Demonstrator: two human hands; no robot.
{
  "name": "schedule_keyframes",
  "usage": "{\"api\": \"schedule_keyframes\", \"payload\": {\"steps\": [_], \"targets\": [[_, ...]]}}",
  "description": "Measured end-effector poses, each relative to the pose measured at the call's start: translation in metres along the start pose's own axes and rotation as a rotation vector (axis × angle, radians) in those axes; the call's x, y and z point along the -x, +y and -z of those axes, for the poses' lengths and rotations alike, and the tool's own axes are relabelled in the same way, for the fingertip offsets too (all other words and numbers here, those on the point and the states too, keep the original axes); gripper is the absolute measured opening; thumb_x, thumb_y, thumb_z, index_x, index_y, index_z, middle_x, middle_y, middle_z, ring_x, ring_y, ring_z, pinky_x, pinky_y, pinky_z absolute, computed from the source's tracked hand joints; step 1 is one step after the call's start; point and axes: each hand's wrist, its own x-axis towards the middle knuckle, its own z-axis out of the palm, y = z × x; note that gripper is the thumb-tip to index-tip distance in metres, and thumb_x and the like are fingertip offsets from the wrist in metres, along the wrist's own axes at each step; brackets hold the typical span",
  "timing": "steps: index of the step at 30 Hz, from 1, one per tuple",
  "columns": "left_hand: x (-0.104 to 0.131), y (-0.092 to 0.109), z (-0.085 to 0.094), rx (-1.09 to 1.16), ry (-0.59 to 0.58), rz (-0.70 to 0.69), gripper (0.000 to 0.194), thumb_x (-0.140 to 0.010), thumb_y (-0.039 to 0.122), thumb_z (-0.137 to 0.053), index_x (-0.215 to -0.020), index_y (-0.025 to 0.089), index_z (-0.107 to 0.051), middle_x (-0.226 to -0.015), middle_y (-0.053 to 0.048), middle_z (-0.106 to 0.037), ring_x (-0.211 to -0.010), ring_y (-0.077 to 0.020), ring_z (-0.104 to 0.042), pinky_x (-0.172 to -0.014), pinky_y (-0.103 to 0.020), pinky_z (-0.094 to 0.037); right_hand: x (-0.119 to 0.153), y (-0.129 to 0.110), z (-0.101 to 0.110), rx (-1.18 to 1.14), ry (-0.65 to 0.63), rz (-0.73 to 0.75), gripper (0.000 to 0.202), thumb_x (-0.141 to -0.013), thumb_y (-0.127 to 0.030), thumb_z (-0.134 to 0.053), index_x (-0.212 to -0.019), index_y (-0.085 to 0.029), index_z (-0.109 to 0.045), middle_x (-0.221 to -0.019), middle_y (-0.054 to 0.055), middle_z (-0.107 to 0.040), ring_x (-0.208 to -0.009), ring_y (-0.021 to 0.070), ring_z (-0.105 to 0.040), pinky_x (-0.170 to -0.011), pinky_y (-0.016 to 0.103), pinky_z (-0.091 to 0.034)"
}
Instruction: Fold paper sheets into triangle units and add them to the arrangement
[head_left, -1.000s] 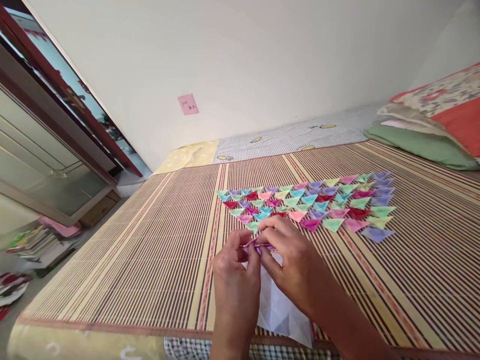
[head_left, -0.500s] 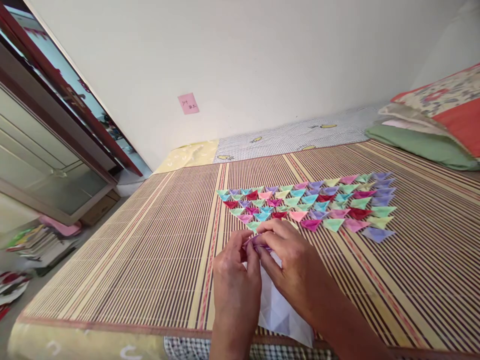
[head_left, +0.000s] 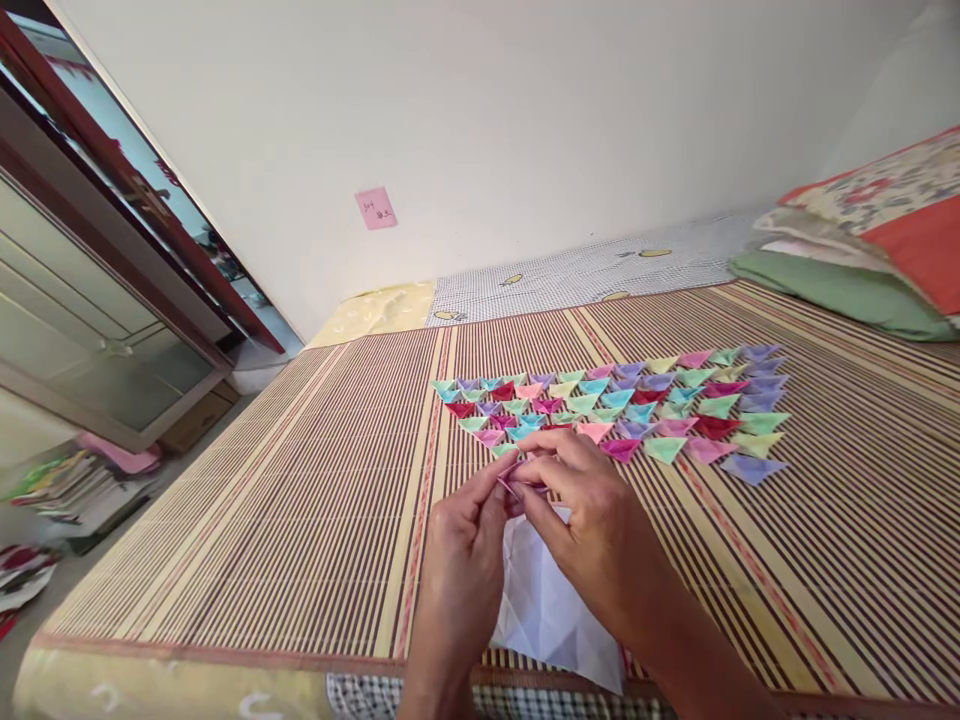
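Between my fingertips is a small purple-pink folded paper (head_left: 509,481), mostly hidden by the fingers. My left hand (head_left: 466,535) pinches it from the left, and my right hand (head_left: 581,500) grips it from the right. Below them a creased white paper sheet (head_left: 551,605) lies on the striped mat (head_left: 300,500), partly under my right hand and forearm. Just beyond my hands, rows of small folded paper pieces (head_left: 615,398) in green, pink, red, blue, yellow and purple are spread over the mat. My right fingers cover part of the nearest row.
A green cushion (head_left: 847,290) and a red floral pillow (head_left: 900,210) lie at the back right. A pink note (head_left: 375,208) is on the wall. At the left are a glass-panelled door (head_left: 90,320) and stacked books (head_left: 64,485) beyond the bed edge.
My left hand has shifted slightly left and its wrist has swung left, showing more of the white sheet. The small paper has turned a little between the fingers.
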Motion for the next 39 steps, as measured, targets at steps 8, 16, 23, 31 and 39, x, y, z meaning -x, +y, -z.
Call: {"api": "schedule_keyframes", "payload": {"steps": [8,16,23,31,39], "targets": [[0.003,0.011,-0.02,-0.204,0.07,-0.093,0.037,-0.105,0.022,-0.049,-0.135,0.026,-0.071,-0.138,-0.006,-0.073,-0.13,-0.0209,-0.065,-0.116,-0.04,-0.048,0.001,0.002,-0.001,0.046,0.035,-0.017,0.02,-0.094,-0.006,-0.057,-0.08,-0.018,-0.065,-0.107,0.012,-0.071,-0.101,0.0287,-0.064,-0.086,0.048,-0.054],[-0.001,0.008,-0.012,0.029,0.0,-0.003,0.025,-0.099,0.029,-0.062,-0.121,0.019,-0.072,-0.119,-0.009,-0.079,-0.107,-0.0209,-0.073,-0.094,-0.034,-0.058,0.0,0.004,-0.001,0.019,-0.035,-0.014,0.021,-0.087,0.002,-0.06,-0.085,-0.018,-0.067,-0.109,0.011,-0.07,-0.102,0.0286,-0.064,-0.086,0.046,-0.054],[-0.003,0.003,-0.013,-0.019,0.04,0.0,0.021,-0.103,0.025,-0.053,-0.11,0.018,-0.072,-0.105,-0.006,-0.078,-0.093,-0.0185,-0.072,-0.077,-0.029,-0.055,0.001,0.005,-0.004,0.017,-0.053,-0.014,0.017,-0.088,-0.002,-0.061,-0.087,-0.019,-0.059,-0.101,0.011,-0.068,-0.099,0.0295,-0.063,-0.086,0.048,-0.054],[-0.002,-0.001,-0.014,-0.083,0.118,0.027,0.019,-0.102,0.03,-0.054,-0.107,0.018,-0.067,-0.1,-0.008,-0.075,-0.086,-0.0198,-0.072,-0.075,-0.032,-0.057,0.0,0.005,0.005,0.028,-0.096,-0.001,0.017,-0.09,-0.005,-0.052,-0.091,-0.022,-0.056,-0.102,0.01,-0.065,-0.1,0.0286,-0.064,-0.084,0.046,-0.055],[-0.004,0.0,-0.003,-0.196,0.123,0.041,0.02,-0.102,0.03,-0.053,-0.104,0.018,-0.068,-0.086,-0.004,-0.072,-0.075,-0.0175,-0.066,-0.071,-0.031,-0.053,-0.001,0.009,0.009,0.044,-0.226,0.101,0.025,-0.089,0.003,-0.049,-0.091,-0.02,-0.06,-0.109,0.01,-0.066,-0.105,0.026,-0.066,-0.088,0.043,-0.058]]}}
